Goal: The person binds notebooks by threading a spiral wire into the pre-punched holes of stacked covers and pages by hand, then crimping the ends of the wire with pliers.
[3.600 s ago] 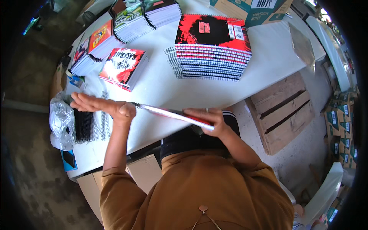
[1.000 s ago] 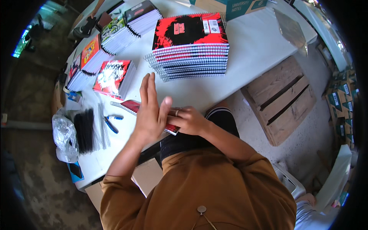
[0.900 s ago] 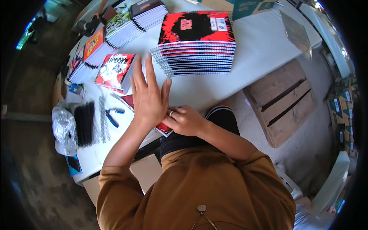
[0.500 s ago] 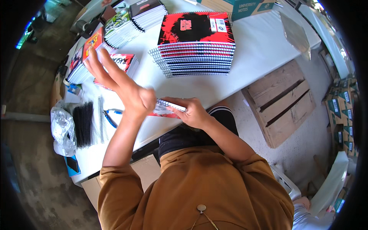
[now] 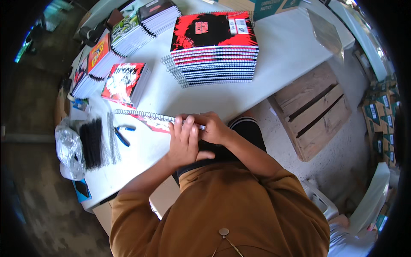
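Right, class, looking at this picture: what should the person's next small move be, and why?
Probably roll the coil inward with the left grip, while the right grip steadies the notebook: the left grip lies at the coiled edge, and the coil's far end juts past the notebook.

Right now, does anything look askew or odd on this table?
Yes: wire coil ends jut past the left side of the tall notebook stack instead of sitting flush, making that side look ragged.

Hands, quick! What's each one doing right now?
Left hand: open, fingers up against the coiled edge.
Right hand: closed, holding the notebook.
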The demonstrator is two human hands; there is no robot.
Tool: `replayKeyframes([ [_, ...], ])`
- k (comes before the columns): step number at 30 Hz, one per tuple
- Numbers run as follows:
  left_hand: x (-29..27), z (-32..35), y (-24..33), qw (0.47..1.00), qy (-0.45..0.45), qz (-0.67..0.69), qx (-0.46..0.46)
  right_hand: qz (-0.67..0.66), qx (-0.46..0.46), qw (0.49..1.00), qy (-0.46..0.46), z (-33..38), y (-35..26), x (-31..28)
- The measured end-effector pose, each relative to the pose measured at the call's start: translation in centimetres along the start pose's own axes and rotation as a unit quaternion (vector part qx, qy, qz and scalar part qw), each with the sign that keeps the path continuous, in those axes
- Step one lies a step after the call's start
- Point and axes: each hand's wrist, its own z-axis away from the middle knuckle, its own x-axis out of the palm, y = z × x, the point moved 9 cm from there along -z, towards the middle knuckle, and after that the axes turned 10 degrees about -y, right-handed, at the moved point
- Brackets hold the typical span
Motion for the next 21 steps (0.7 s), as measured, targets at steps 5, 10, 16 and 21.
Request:
replayKeyframes([
  [5, -4.4, -7.1, -0.4, 0.989, -0.11, -0.054, -0.086, 0.032, 0.047, 0.998, 0.018, 1.5, 2.4, -0.7],
  [10, -6.0, -8.7, -1.3, 0.986, -0.145, 0.057, -0.051, -0.041, 0.081, 0.996, 0.004, 1.0, 2.5, -0.9],
  [16, -4.4, -9.5, -2.8, 0.938, -0.26, 0.174, -0.149, -0.124, 0.119, 0.985, 0.01, 1.5, 3.7, -0.1],
  [21, -3.2, -8.4, -1.5, 0.974, -0.178, 0.037, -0.133, -0.126, 0.092, 0.987, -0.042, 0.6, 2.3, -0.5],
])
